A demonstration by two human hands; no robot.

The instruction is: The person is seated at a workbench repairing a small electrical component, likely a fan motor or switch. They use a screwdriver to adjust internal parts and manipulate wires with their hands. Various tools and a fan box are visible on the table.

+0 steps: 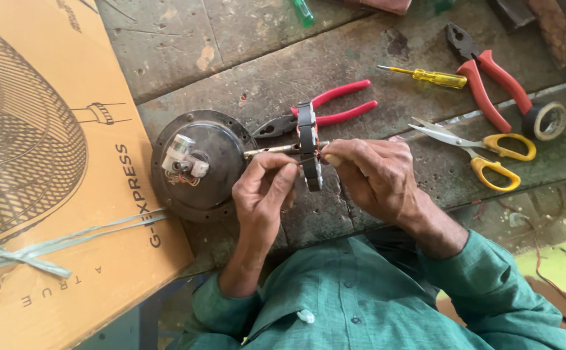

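My left hand (265,189) and my right hand (375,176) together hold a dark round motor stator (307,144) edge-on, a metal shaft sticking out to its left. The fingertips of both hands pinch at the stator's lower rim, where thin copper-coloured wire shows. Just left of the hands, a round dark motor housing (200,165) with a white part and small wires on top lies flat on the worn bench (283,71).
A large cardboard box (56,188) tied with strapping fills the left. Behind the hands lie red-handled pliers (335,107). To the right lie a yellow screwdriver (429,77), bigger red pliers (487,78), yellow-handled scissors (484,149) and a black tape roll (545,120).
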